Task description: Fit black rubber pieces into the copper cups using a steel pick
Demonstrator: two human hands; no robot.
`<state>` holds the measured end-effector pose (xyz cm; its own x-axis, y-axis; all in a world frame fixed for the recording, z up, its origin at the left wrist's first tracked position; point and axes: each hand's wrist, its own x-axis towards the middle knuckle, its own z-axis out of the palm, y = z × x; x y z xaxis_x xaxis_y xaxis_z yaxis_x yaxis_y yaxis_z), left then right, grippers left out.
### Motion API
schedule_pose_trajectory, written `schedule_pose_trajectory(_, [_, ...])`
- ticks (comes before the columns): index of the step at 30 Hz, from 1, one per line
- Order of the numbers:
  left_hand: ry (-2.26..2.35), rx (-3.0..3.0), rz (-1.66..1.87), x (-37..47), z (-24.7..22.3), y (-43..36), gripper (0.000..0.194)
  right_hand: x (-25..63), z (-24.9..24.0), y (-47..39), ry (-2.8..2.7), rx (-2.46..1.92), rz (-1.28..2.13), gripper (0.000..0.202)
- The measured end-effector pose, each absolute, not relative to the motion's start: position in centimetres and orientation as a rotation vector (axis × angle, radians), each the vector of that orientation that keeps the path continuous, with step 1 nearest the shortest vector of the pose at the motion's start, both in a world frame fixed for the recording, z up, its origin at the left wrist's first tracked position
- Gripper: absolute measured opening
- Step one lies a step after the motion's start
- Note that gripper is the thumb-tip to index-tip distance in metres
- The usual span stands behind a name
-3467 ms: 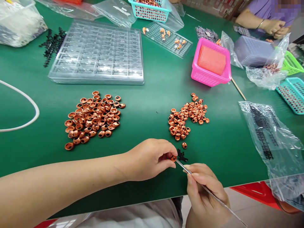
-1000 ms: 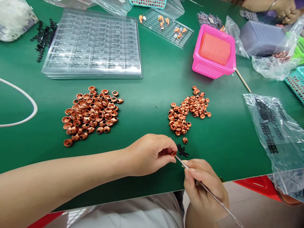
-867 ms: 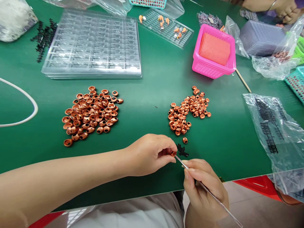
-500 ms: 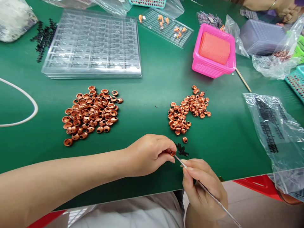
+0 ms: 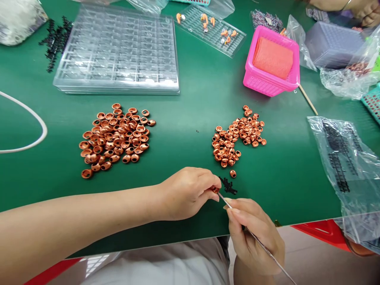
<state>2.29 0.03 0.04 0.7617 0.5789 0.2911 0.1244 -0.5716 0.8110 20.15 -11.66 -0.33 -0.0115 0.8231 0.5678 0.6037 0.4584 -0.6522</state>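
Observation:
Between the thumb and fingers of my left hand [image 5: 190,192] is a small copper-coloured shell [image 5: 215,190], mostly covered by the fingertips. My right hand [image 5: 255,233] is closed round a thin metal rod tool [image 5: 268,251], held like a pen. The tool's tip meets the shell, though whether it is inside cannot be made out. Just beyond the fingertips lie small black plastic pieces [image 5: 228,185] and a single loose copper shell [image 5: 233,173]. Farther off is a pile of copper shells [image 5: 225,148], and a larger pile of them [image 5: 118,136] lies to the left.
Stacked clear plastic trays [image 5: 118,51] stand at the back left, beside black sprue pieces [image 5: 56,41]. A pink basket [image 5: 271,79] holds an orange-red foam block. Plastic bags [image 5: 344,154] lie right. A white cable [image 5: 43,126] curves in from the left. Another person's hand [image 5: 371,14] is at top right.
The camera view has shifted slightly, so the things on the table appear a little farther right and higher. Both hands keep the same hold, with the tool still at the shell.

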Motion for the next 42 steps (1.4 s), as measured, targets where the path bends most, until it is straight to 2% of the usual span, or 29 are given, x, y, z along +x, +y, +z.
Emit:
schedule_pose_trajectory(13, [0.649,2.013,0.594,2.4,0.5,0.2,0.004,20.1,-0.5,-11.4,-1.659,-1.266,0.333,0.043])
schedule_pose_trajectory(21, [0.671,1.471,0.35,2.3,1.6,1.3,0.011,20.2,-0.6,-11.0,-1.18,-1.174,0.431,0.025])
schedule_pose_trajectory(27, [0.625,1.222,0.303,2.0,1.9,1.6,0.015,20.3,-0.5,-10.6,-1.063,-1.119,0.482,0.015])
schedule_pose_trajectory(42, [0.629,1.337,0.231,1.7,1.7,1.7,0.021,20.2,-1.0,-11.3,-1.056,-1.158,0.495,0.016])
